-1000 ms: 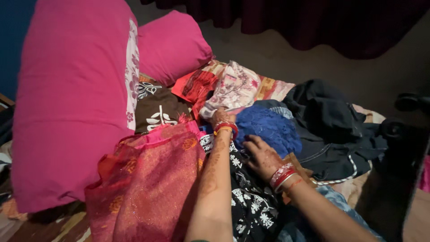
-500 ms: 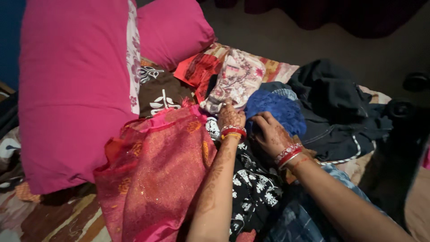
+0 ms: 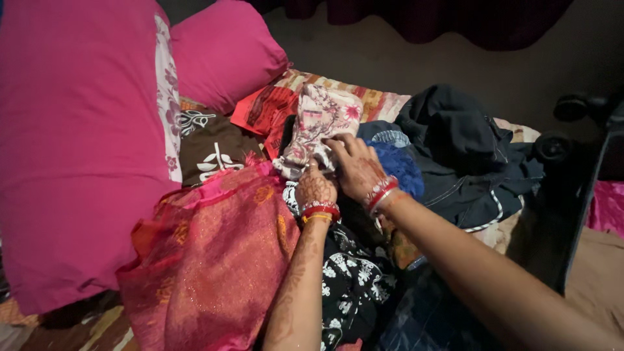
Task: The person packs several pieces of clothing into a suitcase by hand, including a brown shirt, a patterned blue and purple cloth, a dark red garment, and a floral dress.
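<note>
My left hand (image 3: 314, 187), with henna marks and red bangles, rests on the near edge of a pale floral cloth (image 3: 322, 123) lying in a heap of clothes. My right hand (image 3: 356, 168), also bangled, reaches across and presses its fingers on the same floral cloth. A blue lacy garment (image 3: 402, 166) lies just right of my right hand. A black cloth with white flowers (image 3: 351, 273) runs under both forearms. Whether the fingers pinch the floral cloth is hidden.
Two big pink pillows (image 3: 71, 143) fill the left side. A red and orange shimmery fabric (image 3: 208, 253) lies at front left, a brown printed cloth (image 3: 211, 149) behind it. Dark garments (image 3: 461, 156) pile at right, next to a black frame (image 3: 572, 195).
My right hand moved left from the blue garment onto the floral cloth. My left hand drew back slightly toward me. The camera shifted a little.
</note>
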